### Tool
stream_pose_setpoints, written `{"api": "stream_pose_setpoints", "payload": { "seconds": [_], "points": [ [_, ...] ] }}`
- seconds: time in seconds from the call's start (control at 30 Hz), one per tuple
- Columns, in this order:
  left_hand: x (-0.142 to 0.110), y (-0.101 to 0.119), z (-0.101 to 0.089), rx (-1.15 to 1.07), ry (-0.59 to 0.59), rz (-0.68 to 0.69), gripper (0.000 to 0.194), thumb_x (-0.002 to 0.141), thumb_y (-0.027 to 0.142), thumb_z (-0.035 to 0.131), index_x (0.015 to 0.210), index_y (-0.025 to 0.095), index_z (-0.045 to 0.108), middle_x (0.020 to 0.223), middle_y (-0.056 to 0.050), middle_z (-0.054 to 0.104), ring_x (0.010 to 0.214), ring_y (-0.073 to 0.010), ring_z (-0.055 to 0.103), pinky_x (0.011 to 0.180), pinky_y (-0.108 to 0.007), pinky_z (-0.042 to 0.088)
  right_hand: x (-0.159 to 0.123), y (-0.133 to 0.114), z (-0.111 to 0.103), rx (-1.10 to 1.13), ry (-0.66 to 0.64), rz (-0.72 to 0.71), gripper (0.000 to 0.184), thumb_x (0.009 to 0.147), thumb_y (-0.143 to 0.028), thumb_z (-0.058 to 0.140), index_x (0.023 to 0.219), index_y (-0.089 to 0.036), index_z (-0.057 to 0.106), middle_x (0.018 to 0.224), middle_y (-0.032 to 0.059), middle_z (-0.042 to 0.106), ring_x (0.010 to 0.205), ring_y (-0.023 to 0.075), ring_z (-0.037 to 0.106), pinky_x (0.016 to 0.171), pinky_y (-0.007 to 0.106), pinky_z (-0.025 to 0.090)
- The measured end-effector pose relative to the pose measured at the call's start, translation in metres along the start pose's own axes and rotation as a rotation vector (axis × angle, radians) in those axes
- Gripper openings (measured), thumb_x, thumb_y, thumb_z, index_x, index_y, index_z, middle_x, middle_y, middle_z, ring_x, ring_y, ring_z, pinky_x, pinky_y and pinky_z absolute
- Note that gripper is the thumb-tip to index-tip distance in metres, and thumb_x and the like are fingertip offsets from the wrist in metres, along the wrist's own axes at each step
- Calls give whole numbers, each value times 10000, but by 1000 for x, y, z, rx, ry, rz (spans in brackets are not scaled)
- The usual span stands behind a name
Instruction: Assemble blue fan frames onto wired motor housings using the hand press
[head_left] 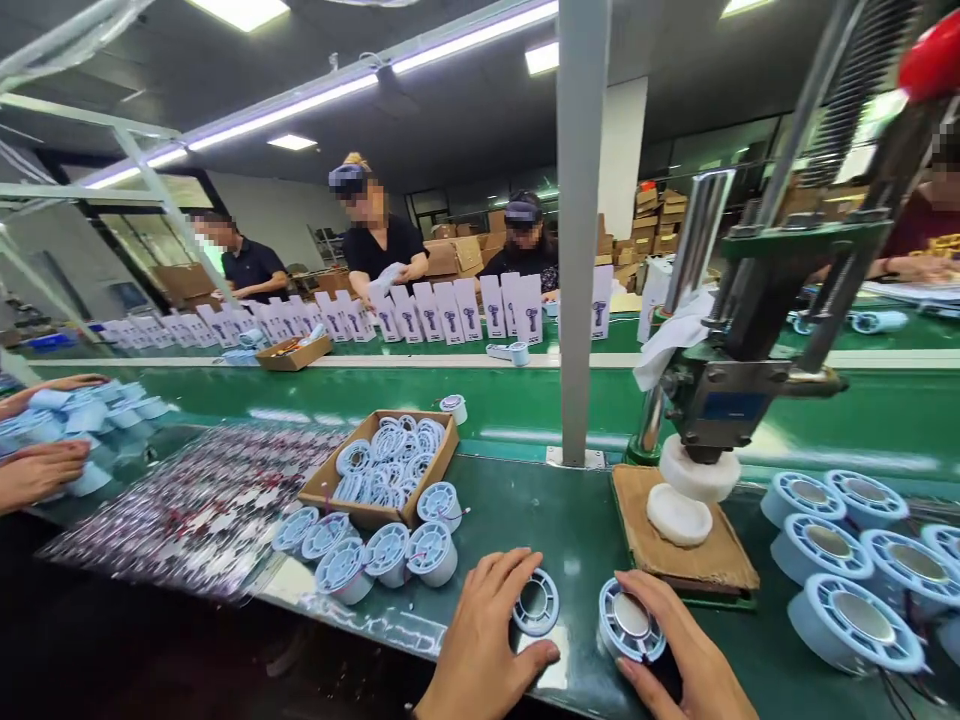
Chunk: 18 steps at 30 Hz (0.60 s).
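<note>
My left hand [487, 635] curls its fingers and thumb around the edge of a light-blue spoked ring cover [537, 603], held tilted above the green bench. Beside it, my right hand [675, 650] grips a light-blue round motor housing [631, 622] with a silver disc in its middle, thumb and fingers on either side. Part of each piece is hidden by the hands. Several similar housings [386, 552] stand to the left, next to a cardboard box [319, 492] of ring covers. More housings [855, 620] with wires are grouped at the right.
A lever press [731, 395] with white round pads stands over a brown board [720, 560]. A grey post [581, 240] rises behind the bench. Many small metal parts [202, 500] cover the left. A co-worker's hands [41, 470] are at far left; white boxes [450, 315] line the far side.
</note>
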<state>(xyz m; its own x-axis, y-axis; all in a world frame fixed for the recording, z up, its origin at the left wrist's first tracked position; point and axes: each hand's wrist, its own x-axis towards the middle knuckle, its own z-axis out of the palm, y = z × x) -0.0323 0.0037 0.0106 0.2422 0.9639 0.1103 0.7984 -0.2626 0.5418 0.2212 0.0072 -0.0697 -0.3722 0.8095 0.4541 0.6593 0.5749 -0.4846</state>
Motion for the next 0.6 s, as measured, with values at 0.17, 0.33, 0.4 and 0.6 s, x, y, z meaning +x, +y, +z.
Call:
{"api": "stream_pose_setpoints", "payload": {
  "seconds": [0.17, 0.33, 0.4, 0.6],
  "points": [
    [2, -9, 3, 91, 1, 36, 784, 771, 184, 633, 1480, 313, 326, 1442, -53, 491, 1328, -287, 407, 1100, -500, 386, 3, -11, -17, 175, -31, 90, 492, 850, -196, 545, 1342, -213, 523, 1392, 99, 484, 1270, 212, 515, 1036, 290, 470],
    [8, -14, 3, 127, -10, 63, 763, 776, 221, 627, 1477, 316, 341, 1478, -56, 453, 1360, -316, 375, 1099, -544, 371, 0, -13, -34, 205, -53, 134, 510, 840, -218, 575, 1347, -204, 528, 1384, 97, 499, 1272, 216, 514, 1047, 304, 466],
    [10, -11, 2, 56, 11, 30, 639, 799, 209, 583, 1416, 308, 445, 1401, -56, 540, 1309, -302, 450, 1073, -522, 408, -1, -18, -28, 208, -15, 197, 539, 822, -201, 569, 1357, -184, 515, 1377, 98, 510, 1269, 224, 517, 1056, 321, 462],
    [11, 31, 25, -342, 284, -166, 739, 706, 286, 654, 1407, 277, 421, 1188, -29, 688, 977, -246, 679, 904, -391, 549, 6, -39, 8, 267, 122, 321, 699, 732, -155, 526, 1422, -193, 417, 1361, 64, 533, 1223, 218, 556, 1016, 330, 496]
  ]
}}
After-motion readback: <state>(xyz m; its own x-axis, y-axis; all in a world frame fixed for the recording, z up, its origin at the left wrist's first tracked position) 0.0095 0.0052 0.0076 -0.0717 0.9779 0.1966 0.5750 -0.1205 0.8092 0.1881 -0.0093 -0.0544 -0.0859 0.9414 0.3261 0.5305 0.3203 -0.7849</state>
